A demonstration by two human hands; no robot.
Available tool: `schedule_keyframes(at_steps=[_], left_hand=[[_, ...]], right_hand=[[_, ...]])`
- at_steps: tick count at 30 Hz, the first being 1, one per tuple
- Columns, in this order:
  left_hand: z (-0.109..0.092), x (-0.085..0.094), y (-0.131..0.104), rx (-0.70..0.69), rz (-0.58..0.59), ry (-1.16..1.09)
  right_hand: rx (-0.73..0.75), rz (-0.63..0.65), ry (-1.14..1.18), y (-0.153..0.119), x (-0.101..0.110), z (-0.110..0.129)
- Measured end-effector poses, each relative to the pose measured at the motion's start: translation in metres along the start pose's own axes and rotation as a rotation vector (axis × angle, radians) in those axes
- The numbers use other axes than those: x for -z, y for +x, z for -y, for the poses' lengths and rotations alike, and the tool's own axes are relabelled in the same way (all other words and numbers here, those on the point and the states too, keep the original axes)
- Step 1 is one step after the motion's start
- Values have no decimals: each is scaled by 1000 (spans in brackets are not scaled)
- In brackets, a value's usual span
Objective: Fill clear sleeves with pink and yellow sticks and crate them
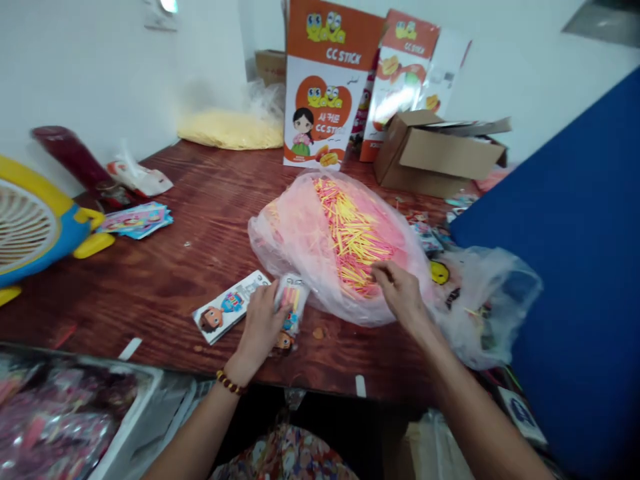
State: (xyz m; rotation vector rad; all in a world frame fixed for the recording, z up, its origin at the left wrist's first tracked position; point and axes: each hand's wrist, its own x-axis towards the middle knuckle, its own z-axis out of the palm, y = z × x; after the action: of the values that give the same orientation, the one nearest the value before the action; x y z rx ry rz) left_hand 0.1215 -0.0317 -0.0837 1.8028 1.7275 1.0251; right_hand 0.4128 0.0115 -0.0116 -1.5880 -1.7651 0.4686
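Note:
My left hand point(263, 320), with a beaded bracelet at its wrist, has its fingers closed on the side of a small clear packet point(296, 293). Pink and yellow sticks show inside the packet, and a cartoon figure is printed lower down. To its left lies a white cartoon-printed card or stack of wrappers point(233, 307). My right hand point(400, 290) reaches over the near right part of a large open plastic bag point(300, 220). Thin pink and yellow sticks point(355, 233) fill that bag. The right fingertips are pinched together at the sticks; whatever they hold is too small to tell.
Orange-and-white printed boxes point(320, 87) stand at the back, beside an open cardboard box point(445, 157). A yellow-blue fan point(45, 220) and cartoon sachets point(137, 220) are at left. A knotted clear bag point(500, 300) lies right, by a blue panel point(565, 267). A filled crate point(145, 400) sits below.

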Motion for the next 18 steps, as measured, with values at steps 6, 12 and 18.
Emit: schedule_keyframes(at_steps=[6, 12, 18], left_hand=[[4, 1, -3, -105, 19, 144], [-1, 8, 2, -109, 92, 233], [14, 42, 13, 5, 39, 473]], right_hand=[[114, 436, -835, 64, 24, -32], [136, 516, -943, 76, 3, -38], [193, 505, -918, 72, -1, -57]])
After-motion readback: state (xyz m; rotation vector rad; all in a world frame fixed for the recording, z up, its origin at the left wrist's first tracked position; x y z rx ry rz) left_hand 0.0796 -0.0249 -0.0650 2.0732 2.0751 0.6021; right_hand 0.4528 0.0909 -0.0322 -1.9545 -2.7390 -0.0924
